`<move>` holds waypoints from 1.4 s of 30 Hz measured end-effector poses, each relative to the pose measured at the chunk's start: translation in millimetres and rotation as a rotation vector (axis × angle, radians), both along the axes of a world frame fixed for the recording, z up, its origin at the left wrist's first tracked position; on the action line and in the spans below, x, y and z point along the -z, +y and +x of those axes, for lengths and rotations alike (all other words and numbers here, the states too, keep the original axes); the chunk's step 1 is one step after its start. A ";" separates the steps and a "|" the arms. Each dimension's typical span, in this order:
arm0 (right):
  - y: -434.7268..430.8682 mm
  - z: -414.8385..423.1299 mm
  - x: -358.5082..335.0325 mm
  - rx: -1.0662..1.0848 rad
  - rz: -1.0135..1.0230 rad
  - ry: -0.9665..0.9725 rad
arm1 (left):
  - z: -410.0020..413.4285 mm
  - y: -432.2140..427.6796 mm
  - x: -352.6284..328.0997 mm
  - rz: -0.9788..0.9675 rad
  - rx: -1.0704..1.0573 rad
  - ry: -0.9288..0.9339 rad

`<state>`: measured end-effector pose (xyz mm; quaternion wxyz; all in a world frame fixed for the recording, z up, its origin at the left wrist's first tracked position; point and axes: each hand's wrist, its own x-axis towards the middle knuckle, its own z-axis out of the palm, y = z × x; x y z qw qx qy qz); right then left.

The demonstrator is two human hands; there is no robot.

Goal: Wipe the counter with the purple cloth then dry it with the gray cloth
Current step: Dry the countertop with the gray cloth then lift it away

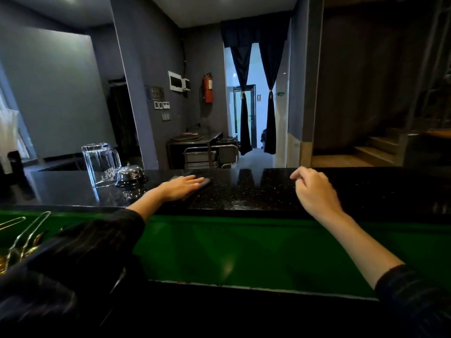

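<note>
My left hand point(179, 187) lies flat, fingers straight, pressing a dark grey-looking cloth point(204, 182) onto the black speckled counter point(256, 189). Only the cloth's edges show past my fingers, and the dim light hides its exact colour. My right hand point(314, 191) hovers over the counter to the right with loosely curled fingers and holds nothing. A wet smear glistens on the counter near its front edge between my hands. No second cloth is in view.
Two upturned glass mugs point(101, 163) and a chrome service bell point(130, 175) stand left of my left hand. A green panel point(244, 250) drops below the counter's front edge. Metal wire utensils point(22, 237) sit at lower left. Behind the counter are a cart and a curtained doorway.
</note>
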<state>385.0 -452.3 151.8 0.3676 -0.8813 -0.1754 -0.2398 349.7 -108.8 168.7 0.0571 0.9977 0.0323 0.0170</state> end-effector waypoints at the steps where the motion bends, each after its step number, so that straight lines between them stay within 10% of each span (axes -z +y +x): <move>1: -11.0 1.0 4.0 0.094 -0.144 -0.028 | -4.7 7.2 1.4 0.015 -0.045 0.001; 5: -14.3 -1.6 7.8 0.229 -0.436 -0.007 | 7.3 -10.7 8.2 0.115 -0.058 0.056; 14: -10.8 -1.7 2.2 0.288 -0.321 0.066 | 15.4 -233.7 12.5 0.057 0.207 0.055; 18: -38.3 -0.4 1.0 0.097 -0.068 0.119 | 26.1 -191.7 16.1 0.088 0.242 0.048; 24: -135.9 -11.2 25.4 0.255 -0.487 0.036 | 29.6 -123.9 19.5 0.024 -0.161 0.014; 34: -152.6 -5.0 25.5 0.155 -0.553 -0.063 | 25.1 -367.1 18.4 0.049 0.023 -0.085; 38: -204.7 19.1 10.4 -0.094 -0.396 -0.029 | 39.9 -336.8 16.8 0.035 0.092 0.004; 42: -229.7 39.0 11.6 0.003 -0.723 -0.044 | 67.6 -262.8 15.3 0.129 -0.114 0.084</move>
